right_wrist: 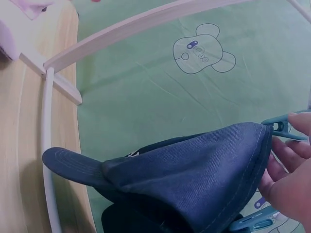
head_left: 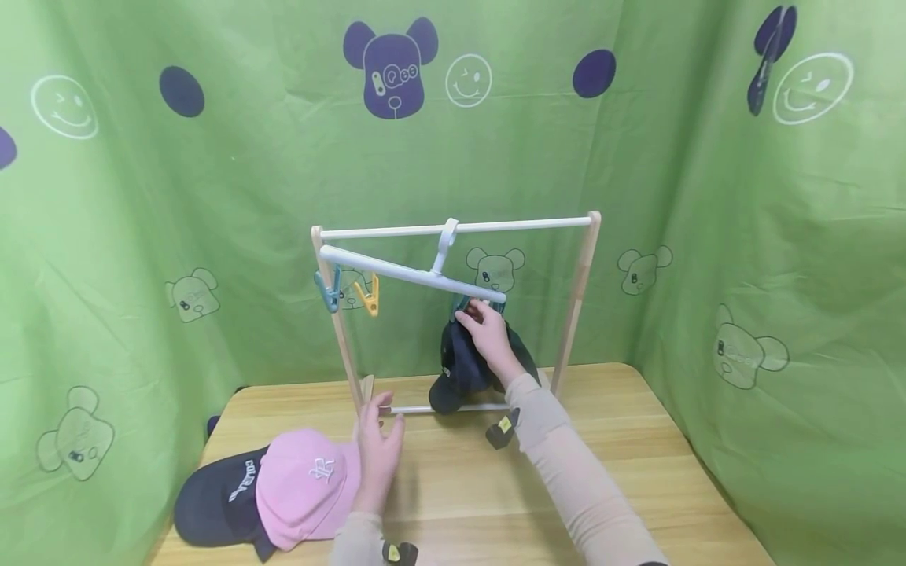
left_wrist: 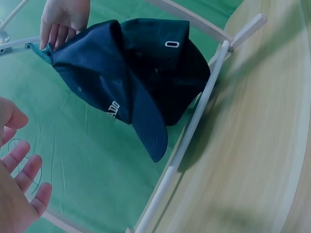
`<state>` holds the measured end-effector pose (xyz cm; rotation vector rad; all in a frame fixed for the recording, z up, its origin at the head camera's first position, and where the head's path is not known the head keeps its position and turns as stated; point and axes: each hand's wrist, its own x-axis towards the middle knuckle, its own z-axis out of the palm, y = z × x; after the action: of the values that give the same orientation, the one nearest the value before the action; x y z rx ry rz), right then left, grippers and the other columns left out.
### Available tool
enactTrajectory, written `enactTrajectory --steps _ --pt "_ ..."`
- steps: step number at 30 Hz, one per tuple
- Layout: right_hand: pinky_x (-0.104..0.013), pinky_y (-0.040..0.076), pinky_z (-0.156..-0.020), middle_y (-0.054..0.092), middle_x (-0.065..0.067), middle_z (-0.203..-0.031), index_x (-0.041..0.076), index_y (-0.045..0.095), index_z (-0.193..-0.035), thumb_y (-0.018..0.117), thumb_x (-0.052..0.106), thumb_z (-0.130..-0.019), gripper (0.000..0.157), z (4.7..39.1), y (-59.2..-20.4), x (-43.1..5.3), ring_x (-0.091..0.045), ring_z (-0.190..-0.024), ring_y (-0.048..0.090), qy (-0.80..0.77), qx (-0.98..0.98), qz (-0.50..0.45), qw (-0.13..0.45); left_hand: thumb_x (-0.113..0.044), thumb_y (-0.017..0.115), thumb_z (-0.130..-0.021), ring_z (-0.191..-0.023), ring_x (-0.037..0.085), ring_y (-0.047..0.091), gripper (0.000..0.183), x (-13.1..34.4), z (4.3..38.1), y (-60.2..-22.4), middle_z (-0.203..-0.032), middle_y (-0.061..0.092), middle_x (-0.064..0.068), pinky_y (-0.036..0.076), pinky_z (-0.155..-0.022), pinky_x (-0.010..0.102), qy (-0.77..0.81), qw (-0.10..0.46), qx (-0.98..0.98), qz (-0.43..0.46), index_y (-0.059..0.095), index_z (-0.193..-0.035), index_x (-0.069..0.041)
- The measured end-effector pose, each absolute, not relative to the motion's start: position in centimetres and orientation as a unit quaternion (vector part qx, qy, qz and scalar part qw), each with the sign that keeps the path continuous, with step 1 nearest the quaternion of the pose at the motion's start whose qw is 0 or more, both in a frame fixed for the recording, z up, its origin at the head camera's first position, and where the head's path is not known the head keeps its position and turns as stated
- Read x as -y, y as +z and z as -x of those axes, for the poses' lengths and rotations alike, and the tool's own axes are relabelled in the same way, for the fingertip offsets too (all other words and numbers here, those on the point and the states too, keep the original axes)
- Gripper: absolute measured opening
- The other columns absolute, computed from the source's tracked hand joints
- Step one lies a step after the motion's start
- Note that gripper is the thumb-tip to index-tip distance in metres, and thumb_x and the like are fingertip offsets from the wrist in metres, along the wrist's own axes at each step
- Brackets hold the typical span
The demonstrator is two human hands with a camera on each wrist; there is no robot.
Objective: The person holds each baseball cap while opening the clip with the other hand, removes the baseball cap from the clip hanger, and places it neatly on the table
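Observation:
A white hanger (head_left: 414,273) hooks over the rack's top bar and tilts down to the right. From its low end hangs a navy cap (head_left: 460,365) with its brim down, with more dark cap fabric (left_wrist: 182,63) beside it. My right hand (head_left: 488,334) pinches a blue clip (right_wrist: 279,127) at the cap's upper edge; another blue clip (right_wrist: 255,219) shows lower in the right wrist view. My left hand (head_left: 378,444), fingers spread and holding nothing, is near the foot of the left post. At the hanger's high end are a blue clip (head_left: 329,289) and a yellow clip (head_left: 369,296).
On the wooden table (head_left: 467,487), a pink cap (head_left: 304,487) overlaps a dark cap (head_left: 215,503) at the left. The rack has wooden posts (head_left: 576,303) and a low white rail (head_left: 418,409). Green printed cloth (head_left: 212,196) surrounds the table.

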<state>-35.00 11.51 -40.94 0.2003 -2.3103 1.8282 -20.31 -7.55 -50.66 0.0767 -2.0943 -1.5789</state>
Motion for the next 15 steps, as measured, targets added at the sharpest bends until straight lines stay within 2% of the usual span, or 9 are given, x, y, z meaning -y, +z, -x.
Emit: enactTrajectory --steps 3,8,15 --pt "-0.039 0.049 -0.102 0.062 -0.024 -0.125 -0.003 0.057 -0.129 0.063 0.017 -0.094 0.040 35.2 -41.0 -11.5 -0.031 -0.115 0.058 0.632 0.768 -0.061 0.087 0.001 0.065 -0.084 -0.106 0.029 0.057 0.041 7.3 20.5 -50.8 -0.118 0.061 0.012 0.048 -0.091 0.043 -0.580 0.255 0.773 -0.017 0.058 -0.124 -0.007" --pt "-0.023 0.051 -0.084 0.063 -0.020 -0.120 -0.002 0.060 -0.124 0.065 0.017 -0.093 0.037 35.4 -41.0 -11.5 -0.019 -0.102 0.059 0.649 0.756 -0.046 0.071 0.002 0.065 -0.083 -0.105 0.030 0.058 0.041 6.9 21.0 -51.1 -0.117 0.061 0.015 0.049 -0.092 0.050 -0.574 0.260 0.777 0.008 0.058 -0.123 -0.004" --pt "-0.019 0.048 -0.073 0.064 -0.011 -0.109 -0.001 0.062 -0.116 0.070 0.014 -0.089 0.032 35.4 -40.9 -11.4 -0.010 -0.090 0.056 0.663 0.745 -0.032 0.068 0.001 0.066 -0.083 -0.104 0.028 0.058 0.041 6.4 21.3 -51.2 -0.116 0.061 0.014 0.048 -0.091 0.042 -0.574 0.249 0.780 0.014 0.059 -0.122 -0.008"
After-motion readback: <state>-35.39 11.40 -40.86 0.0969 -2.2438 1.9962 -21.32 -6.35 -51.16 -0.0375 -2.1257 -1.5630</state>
